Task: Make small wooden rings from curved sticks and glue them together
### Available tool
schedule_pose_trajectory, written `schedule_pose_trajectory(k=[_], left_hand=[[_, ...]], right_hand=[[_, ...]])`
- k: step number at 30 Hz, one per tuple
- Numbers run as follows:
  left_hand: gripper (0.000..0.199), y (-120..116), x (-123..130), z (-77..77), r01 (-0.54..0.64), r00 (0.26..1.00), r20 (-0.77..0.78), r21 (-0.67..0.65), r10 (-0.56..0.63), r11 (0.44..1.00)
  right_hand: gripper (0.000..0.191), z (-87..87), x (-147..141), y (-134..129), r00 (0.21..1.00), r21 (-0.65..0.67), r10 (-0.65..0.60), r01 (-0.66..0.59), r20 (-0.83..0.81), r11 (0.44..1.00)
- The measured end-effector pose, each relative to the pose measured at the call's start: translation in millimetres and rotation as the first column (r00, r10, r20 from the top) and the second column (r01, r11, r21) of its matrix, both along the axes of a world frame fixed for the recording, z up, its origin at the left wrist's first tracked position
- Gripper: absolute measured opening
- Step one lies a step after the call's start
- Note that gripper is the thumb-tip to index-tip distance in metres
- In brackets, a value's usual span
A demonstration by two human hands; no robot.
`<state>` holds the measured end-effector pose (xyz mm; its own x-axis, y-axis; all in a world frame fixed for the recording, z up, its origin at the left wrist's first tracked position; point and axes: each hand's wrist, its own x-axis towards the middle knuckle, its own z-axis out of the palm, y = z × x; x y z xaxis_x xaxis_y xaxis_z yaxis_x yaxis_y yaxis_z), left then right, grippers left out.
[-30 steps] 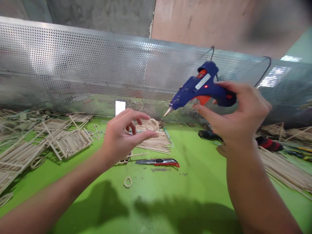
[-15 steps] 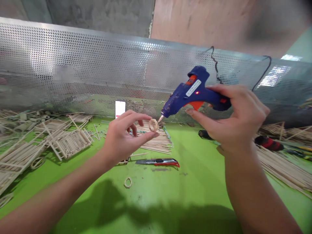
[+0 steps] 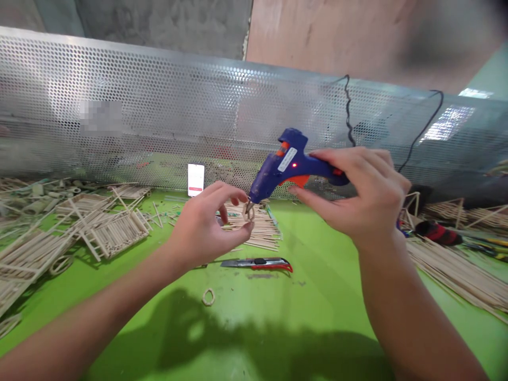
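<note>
Between its thumb and fingertips, my left hand (image 3: 214, 225) pinches a small wooden ring (image 3: 248, 212) above the table. My right hand (image 3: 357, 190) is wrapped round the handle of a blue glue gun (image 3: 273, 169) with an orange trigger and a lit red light. The gun points down to the left, and its metal nozzle is at the ring. A second wooden ring (image 3: 208, 297) lies on the green table below my left hand. Behind the held ring is a pile of thin sticks (image 3: 264, 227).
A red-handled cutter knife (image 3: 257, 263) lies mid-table. Wooden stick frames (image 3: 119, 233) fill the left side. Long sticks (image 3: 456, 272) and a red-black tool (image 3: 438, 233) are at right. A lit phone (image 3: 196, 180) leans against the perforated metal screen (image 3: 159, 116).
My right hand and the glue gun have moved left and slightly down. The nozzle now overlaps the held ring, which has turned to a narrower view and sits slightly lower.
</note>
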<state>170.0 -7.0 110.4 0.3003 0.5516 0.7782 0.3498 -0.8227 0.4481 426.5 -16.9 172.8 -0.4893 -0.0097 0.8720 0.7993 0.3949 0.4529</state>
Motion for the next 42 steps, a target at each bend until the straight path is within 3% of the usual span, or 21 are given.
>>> schedule_pose_trajectory(k=[7,12,27,42], left_hand=[[0.027,4.3,-3.7,-0.1,0.069,0.989,0.139,-0.189,-0.043,0.979],[0.029,4.0,-3.6,0.1,0.098,0.984,0.167,-0.238,-0.058,0.966],[0.031,4.1,-2.9,2.0,0.082,0.985,0.167,-0.217,-0.046,0.973],[0.029,3.6,-4.5,3.6,0.06,0.982,0.188,-0.202,-0.021,0.978]], right_hand=[[0.049,2.6,8.6,1.2,0.998,0.108,-0.009,0.016,-0.062,0.994],[0.046,1.5,6.8,-0.6,0.997,0.087,-0.049,0.054,-0.062,0.995],[0.041,-1.0,6.1,-0.2,0.996,0.056,-0.043,0.047,-0.078,0.997],[0.042,2.3,6.9,3.6,0.999,0.162,-0.001,0.008,-0.045,0.987]])
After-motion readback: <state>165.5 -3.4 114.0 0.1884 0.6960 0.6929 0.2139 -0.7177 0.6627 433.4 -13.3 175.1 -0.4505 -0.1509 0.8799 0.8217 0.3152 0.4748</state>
